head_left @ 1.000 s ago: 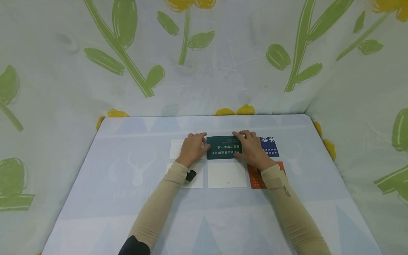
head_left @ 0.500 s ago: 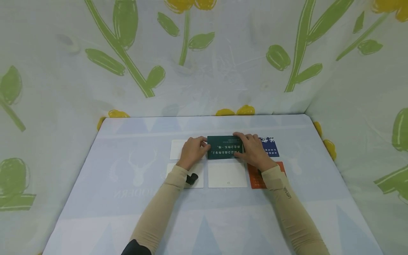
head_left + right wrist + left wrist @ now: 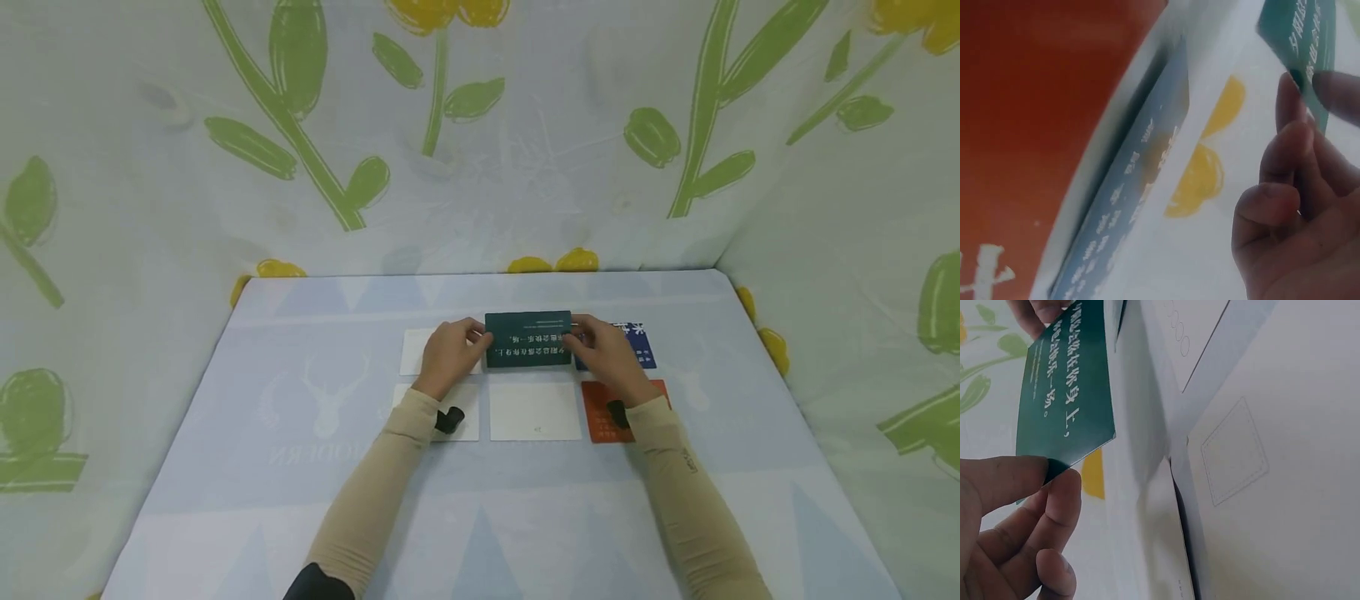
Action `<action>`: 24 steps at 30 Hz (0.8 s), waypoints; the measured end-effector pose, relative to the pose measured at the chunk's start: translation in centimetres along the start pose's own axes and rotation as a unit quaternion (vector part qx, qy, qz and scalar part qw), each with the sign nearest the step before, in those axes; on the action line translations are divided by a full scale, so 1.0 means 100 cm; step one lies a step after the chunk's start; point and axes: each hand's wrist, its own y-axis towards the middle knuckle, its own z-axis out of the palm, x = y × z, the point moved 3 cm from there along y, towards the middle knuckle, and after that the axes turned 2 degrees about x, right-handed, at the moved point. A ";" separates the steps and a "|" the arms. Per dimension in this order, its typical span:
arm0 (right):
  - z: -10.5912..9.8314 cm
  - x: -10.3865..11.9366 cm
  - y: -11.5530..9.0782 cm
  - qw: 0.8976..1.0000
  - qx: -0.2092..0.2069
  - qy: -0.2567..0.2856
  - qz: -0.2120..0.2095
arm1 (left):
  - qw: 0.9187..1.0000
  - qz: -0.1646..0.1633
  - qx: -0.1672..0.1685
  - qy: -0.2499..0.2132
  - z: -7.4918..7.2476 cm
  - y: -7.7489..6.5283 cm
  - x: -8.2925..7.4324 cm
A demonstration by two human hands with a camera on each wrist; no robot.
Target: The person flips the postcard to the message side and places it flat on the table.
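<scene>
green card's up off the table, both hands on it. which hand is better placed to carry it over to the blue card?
Right, probably. The right hand pinches the green card at its right edge and sits directly over the blue card. The left hand pinches the opposite edge, over a white card, farther away.

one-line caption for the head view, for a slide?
Both hands, left hand and right hand, pinch the ends of a green card lifted above other cards on the table.

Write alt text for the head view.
Both hands, left hand and right hand, pinch the ends of a dark green card, lifted above white, blue and orange cards on a pale table.
</scene>
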 end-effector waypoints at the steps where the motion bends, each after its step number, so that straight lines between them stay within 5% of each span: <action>1: 0.000 -0.001 -0.001 1.000 0.000 0.006 0.006 | 1.000 0.001 -0.001 -0.002 -0.001 0.000 0.000; 17: 0.000 -0.006 -0.009 1.000 -0.007 0.006 0.017 | 1.000 0.026 -0.008 -0.013 -0.006 -0.005 -0.005; 24: -0.003 -0.006 -0.013 1.000 -0.004 0.013 0.017 | 0.996 -0.008 0.039 -0.078 -0.004 -0.005 -0.004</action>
